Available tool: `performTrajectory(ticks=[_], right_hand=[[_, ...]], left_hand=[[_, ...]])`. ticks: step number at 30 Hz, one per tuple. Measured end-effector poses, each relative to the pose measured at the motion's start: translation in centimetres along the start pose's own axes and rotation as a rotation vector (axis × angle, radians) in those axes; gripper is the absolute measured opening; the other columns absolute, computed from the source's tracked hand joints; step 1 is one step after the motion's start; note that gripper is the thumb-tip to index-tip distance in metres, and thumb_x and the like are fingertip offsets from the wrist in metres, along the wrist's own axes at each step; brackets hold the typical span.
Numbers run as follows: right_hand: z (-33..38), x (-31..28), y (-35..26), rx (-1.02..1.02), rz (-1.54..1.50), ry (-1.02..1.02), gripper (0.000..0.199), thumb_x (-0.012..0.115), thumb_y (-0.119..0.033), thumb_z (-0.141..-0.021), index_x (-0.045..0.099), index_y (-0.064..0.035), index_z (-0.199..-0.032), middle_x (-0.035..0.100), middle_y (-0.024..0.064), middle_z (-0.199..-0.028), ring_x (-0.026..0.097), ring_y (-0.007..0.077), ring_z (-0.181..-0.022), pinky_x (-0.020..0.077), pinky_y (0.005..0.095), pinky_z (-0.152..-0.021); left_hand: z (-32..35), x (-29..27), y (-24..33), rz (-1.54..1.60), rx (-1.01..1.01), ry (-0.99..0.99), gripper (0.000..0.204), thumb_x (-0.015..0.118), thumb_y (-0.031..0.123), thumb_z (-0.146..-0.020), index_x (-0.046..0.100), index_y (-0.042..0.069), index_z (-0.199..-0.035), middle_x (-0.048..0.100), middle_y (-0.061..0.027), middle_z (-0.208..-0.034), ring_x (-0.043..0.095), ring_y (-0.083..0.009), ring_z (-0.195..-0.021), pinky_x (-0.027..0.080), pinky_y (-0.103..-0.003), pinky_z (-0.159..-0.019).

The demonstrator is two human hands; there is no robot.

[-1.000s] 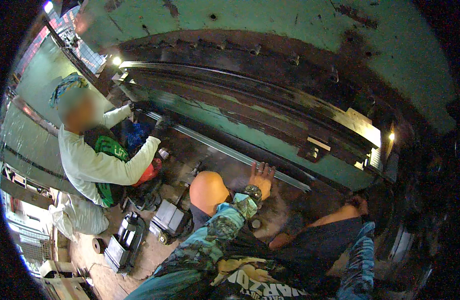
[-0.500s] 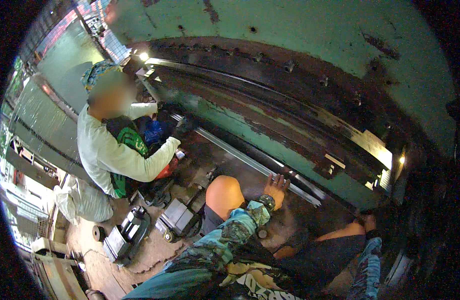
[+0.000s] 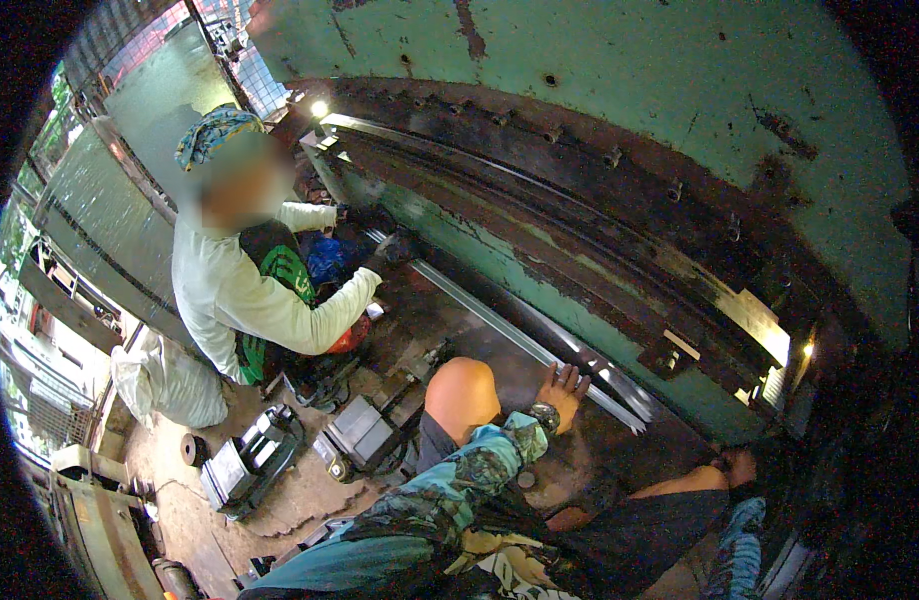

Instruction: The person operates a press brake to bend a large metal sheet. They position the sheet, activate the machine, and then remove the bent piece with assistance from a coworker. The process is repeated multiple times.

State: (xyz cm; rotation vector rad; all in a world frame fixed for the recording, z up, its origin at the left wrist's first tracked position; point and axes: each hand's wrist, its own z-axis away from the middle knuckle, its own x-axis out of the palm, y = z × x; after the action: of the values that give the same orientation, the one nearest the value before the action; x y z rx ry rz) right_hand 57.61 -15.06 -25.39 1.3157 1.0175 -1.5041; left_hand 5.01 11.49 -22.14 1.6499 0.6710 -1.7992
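Observation:
My left hand (image 3: 563,395) lies with fingers spread across a long, thin metal strip (image 3: 500,335) in front of the green machine. Its fingertips touch the strip and reach over its far edge. At the strip's far left end, a co-worker's dark-gloved hand (image 3: 396,246) is on or close to the metal. Down at the right, my right hand (image 3: 740,466) is beside my knee, near the machine's lower edge. Deep shadow covers its fingers, so whether it grips anything is hidden.
The large green machine (image 3: 640,60) with a long dark beam fills the far side. A co-worker in a pale long-sleeved top (image 3: 235,290) squats at the left. Two grey-and-black tools (image 3: 250,465) and a white sack (image 3: 180,395) stand on the floor. Small lamps glow at the beam's ends.
The whole view has shifted slightly, so the machine and co-worker appear farther right. My left hand stays on the strip with its fingers spread. The right hand remains low beside my knee.

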Motion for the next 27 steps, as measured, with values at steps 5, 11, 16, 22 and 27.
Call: performTrajectory(ticks=[5,11,16,22,27], right_hand=[[0.9,-2.9,-1.8,0.042,0.012,-0.003,0.044,0.081,-0.05,-0.078,0.078,-0.015,-0.104,0.071,0.018,-0.111,0.067,0.0424,-0.102,0.055,0.0524,-0.085],[2.1,-5.5,-4.0,-0.041,-0.003,0.15,0.04,0.079,-0.049,-0.084,0.077,-0.0098,-0.092,0.073,0.0192,-0.099,0.068,0.042,-0.096,0.0527,0.0529,-0.084],[1.6,-7.7,-5.0,-0.173,-0.117,0.142,0.037,0.077,-0.046,-0.086,0.077,-0.0093,-0.087,0.075,0.0158,-0.083,0.07,0.0413,-0.082,0.0529,0.0544,-0.078],[1.3,-12.1,-7.8,-0.197,-0.045,0.131,0.039,0.077,-0.047,-0.085,0.078,-0.0086,-0.086,0.072,0.0179,-0.078,0.069,0.0423,-0.075,0.0532,0.0537,-0.072],[1.4,-15.8,-9.0,-0.191,-0.048,0.123,0.041,0.077,-0.048,-0.086,0.077,-0.0069,-0.086,0.071,0.02,-0.077,0.068,0.0426,-0.073,0.0518,0.0525,-0.067]], left_hand=[[0.2,0.6,0.0,-0.007,0.014,0.081,0.082,0.068,0.035,-0.087,0.041,0.007,-0.159,0.044,-0.0238,-0.159,0.034,-0.0419,-0.153,0.015,-0.068,-0.125],[0.7,0.2,0.0,-0.004,0.011,0.119,0.08,0.071,0.032,-0.084,0.044,0.008,-0.156,0.047,-0.0224,-0.156,0.036,-0.0408,-0.152,0.016,-0.067,-0.125],[0.6,0.4,-0.1,0.007,0.009,0.11,0.085,0.076,0.031,-0.08,0.044,0.008,-0.156,0.047,-0.0221,-0.155,0.037,-0.04,-0.151,0.017,-0.066,-0.125],[0.0,2.3,0.0,0.028,-0.006,0.153,0.088,0.077,0.032,-0.079,0.043,0.008,-0.156,0.047,-0.0223,-0.155,0.038,-0.0393,-0.15,0.018,-0.065,-0.125],[-0.1,2.3,0.3,-0.009,-0.022,0.175,0.088,0.076,0.031,-0.08,0.042,0.008,-0.157,0.046,-0.0225,-0.157,0.039,-0.0391,-0.15,0.018,-0.066,-0.125]])
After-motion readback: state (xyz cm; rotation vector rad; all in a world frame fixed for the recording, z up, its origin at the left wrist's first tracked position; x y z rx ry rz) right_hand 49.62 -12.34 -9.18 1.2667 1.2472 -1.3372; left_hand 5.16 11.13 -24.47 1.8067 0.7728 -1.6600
